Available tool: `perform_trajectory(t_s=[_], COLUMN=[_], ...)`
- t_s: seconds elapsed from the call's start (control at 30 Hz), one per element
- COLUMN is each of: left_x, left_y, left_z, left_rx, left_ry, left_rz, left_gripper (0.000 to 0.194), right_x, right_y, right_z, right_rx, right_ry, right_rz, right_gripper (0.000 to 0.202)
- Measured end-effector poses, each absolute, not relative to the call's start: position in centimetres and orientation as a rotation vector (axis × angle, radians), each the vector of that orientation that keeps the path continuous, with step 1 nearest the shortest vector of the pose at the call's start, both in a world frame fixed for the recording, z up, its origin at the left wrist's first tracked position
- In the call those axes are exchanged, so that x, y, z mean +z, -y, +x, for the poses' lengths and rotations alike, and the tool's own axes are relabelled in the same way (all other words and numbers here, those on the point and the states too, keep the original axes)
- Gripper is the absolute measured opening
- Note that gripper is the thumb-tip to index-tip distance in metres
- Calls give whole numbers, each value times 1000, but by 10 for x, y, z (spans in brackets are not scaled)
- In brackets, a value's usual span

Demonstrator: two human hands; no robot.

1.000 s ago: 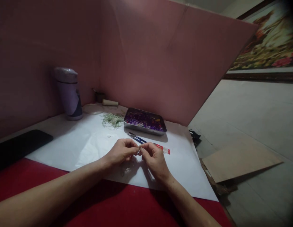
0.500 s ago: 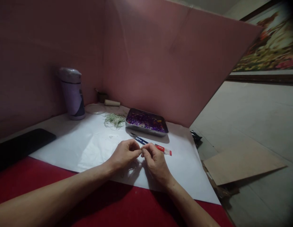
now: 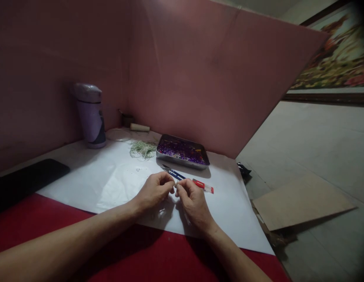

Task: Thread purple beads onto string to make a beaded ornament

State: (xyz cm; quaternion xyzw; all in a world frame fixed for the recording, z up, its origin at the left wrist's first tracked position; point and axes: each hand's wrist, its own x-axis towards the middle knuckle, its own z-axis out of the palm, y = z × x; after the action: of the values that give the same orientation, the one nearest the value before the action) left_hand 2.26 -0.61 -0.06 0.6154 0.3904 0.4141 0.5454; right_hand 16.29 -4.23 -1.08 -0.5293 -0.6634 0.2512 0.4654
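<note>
Over the white sheet, my left hand is closed in a pinch, its fingertips on something too small to make out. My right hand pinches a tiny pale piece that shows between the two hands. The fingertips of both hands are a small gap apart. Just beyond them lie blue thread snips and a red and clear packet. Farther back stands a metal tray of purple beads, with a tangle of pale green thread at its left.
A lilac bottle stands at the back left, near a pale wooden handle. A dark phone-like object lies at the left. Pink panels rise behind the sheet. Red cloth covers the near edge. Cardboard sits at the right.
The fingertips of my hands have moved slightly apart, the left ones shifting a little left. A tiny pale piece now shows at my right fingertips.
</note>
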Motion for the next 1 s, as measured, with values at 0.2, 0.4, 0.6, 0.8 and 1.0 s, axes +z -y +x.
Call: perform_trajectory(t_s=[0.2,0.4,0.6,0.8,1.0], left_x=[7,0,1,0,-3], left_y=[9,6,5,6,5], left_z=[20,21,22,20,21], left_rx=[858,1037,939,932,978], left_ry=[-854,-877,-877,-780,-858], left_rz=[1404,1545,1398,1447,1417], left_gripper=[22,9,16,26,18], right_x=[-11,-12,-15,-15,-15], right_y=[40,42,42,41,41], right_z=[165,162,162,161,159], right_rx=[636,635,733,742,722], right_ry=[1673,1651,1523,1532,1521], right_rz=[-1231,-1272,-1266,-1241,-1262], right_gripper=[16,18,17,17,18])
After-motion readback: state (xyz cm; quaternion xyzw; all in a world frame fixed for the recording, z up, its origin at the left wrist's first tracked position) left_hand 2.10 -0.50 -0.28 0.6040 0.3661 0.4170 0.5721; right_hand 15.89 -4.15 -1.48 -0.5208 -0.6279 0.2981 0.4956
